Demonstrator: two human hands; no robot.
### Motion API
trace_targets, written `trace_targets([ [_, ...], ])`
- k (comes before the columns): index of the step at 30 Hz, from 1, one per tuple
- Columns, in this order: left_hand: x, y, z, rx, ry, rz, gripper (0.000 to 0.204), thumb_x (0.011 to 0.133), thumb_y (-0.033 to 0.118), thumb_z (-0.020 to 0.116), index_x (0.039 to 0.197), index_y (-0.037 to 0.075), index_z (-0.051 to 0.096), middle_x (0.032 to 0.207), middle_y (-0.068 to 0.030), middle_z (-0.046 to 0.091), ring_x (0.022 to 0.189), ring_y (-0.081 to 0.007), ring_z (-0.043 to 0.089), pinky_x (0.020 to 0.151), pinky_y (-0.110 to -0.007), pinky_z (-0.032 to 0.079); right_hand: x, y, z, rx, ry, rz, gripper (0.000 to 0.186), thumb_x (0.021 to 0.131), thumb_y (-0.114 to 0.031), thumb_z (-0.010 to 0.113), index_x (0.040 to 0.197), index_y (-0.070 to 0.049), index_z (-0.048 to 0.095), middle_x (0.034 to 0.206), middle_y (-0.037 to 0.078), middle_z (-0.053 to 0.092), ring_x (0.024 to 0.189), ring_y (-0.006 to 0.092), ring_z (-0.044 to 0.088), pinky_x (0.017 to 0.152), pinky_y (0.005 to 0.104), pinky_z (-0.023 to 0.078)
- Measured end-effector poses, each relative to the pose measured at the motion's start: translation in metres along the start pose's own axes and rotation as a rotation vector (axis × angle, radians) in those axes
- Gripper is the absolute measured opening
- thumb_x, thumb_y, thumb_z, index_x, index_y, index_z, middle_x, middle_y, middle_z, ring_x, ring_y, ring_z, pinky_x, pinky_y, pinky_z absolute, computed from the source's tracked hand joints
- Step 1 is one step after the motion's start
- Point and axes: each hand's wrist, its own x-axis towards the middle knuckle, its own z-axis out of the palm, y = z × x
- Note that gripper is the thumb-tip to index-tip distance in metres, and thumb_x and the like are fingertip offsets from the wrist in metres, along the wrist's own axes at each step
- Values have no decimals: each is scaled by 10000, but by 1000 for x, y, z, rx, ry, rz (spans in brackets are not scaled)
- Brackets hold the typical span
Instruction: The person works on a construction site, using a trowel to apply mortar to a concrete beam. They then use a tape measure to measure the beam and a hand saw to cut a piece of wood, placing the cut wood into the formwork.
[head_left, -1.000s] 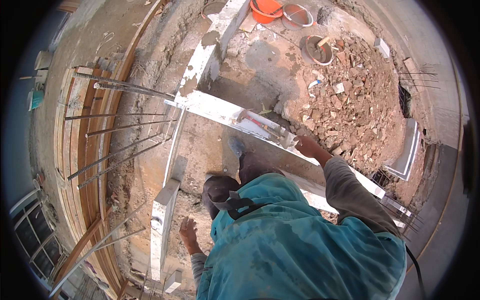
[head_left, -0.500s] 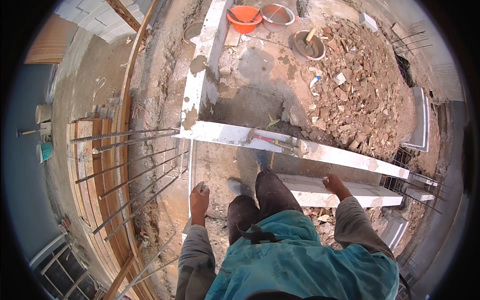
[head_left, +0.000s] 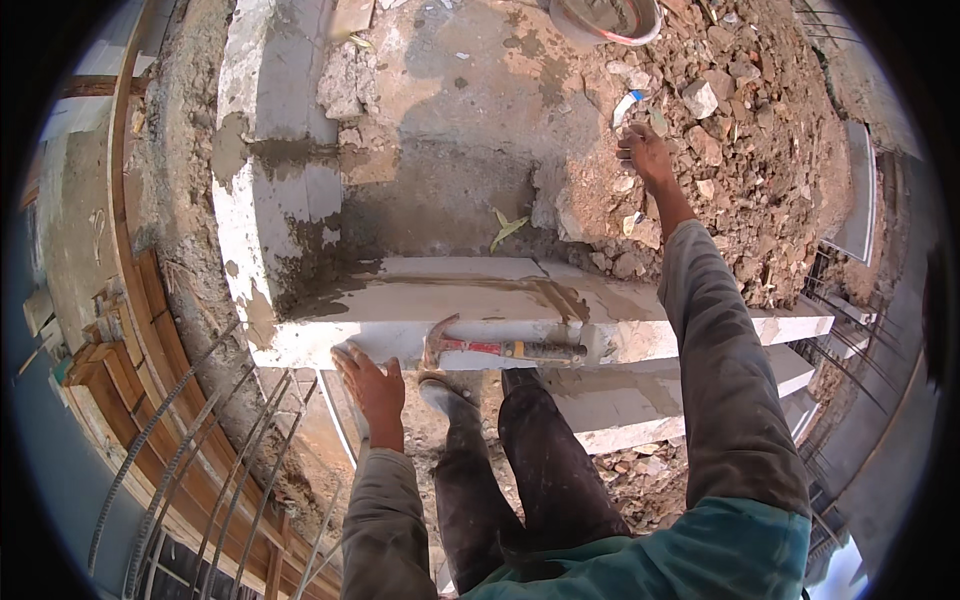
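Note:
My left hand (head_left: 372, 392) rests with fingers apart on the near face of a white block beam (head_left: 630, 300), near its left end, where it meets another white block beam (head_left: 268, 100) smeared with mortar. A hammer with a red and yellow handle (head_left: 470, 346) lies along that near beam, right of my left hand. My right hand (head_left: 646, 156) is stretched out over broken rubble (head_left: 730, 190), fingers slightly bent with nothing in them, just below a small blue and white scrap (head_left: 627, 108). A green leaf (head_left: 508, 229) lies on the concrete between the beams.
A mortar bucket (head_left: 635, 28) stands at the top. Several rebar rods (head_left: 215, 405) stick out at the lower left beside stacked timber planks (head_left: 125, 405). More rebar (head_left: 870, 320) juts out at the right. A lower white block row (head_left: 590, 395) runs by my legs.
The view has moved forward over the near beam and hammer. My left hand has come up onto the beam. My right hand has reached forward and up over the rubble.

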Motion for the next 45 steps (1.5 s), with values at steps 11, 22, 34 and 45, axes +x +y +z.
trace_targets([
  [11, 3, 14, -1, 80, -81, 55, 887, 765, 224, 679, 1389, -152, 173, 1468, -367, 76, 1382, -487, 114, 1128, -482, 207, 211, -40, 29, 652, 316, -182, 456, 996, -232, 394, 1317, 77, 295, 1224, 282, 460, 1042, 391, 563, 885, 471, 505],
  [22, 6, 25, -5, 109, -112, 28, 911, 761, 262, 685, 1369, -181, 170, 1448, -401, 66, 1366, -526, 106, 1121, -505, 200, 201, -22, 76, 942, 374, -246, 413, 908, -105, 429, 1285, 50, 363, 1114, 199, 460, 925, 310, 527, 697, 428, 512],
  [34, 6, 27, -8, 98, -120, -9, 936, 748, 275, 708, 1357, -197, 177, 1443, -407, 60, 1368, -521, 92, 1127, -501, 188, 11, -20, 83, 479, 349, 243, 425, 851, -74, 574, 1213, 87, 422, 1117, 182, 520, 918, 278, 579, 774, 416, 490],
  [45, 4, 28, -1, 153, -91, -40, 1006, 743, 355, 723, 1374, -184, 154, 1448, -397, 74, 1372, -509, 108, 1117, -487, 220, 160, -163, 101, -2028, -230, -526, 492, 849, -88, 546, 1314, 42, 455, 1431, 200, 324, 1378, 356, 233, 1148, 458, 162],
])
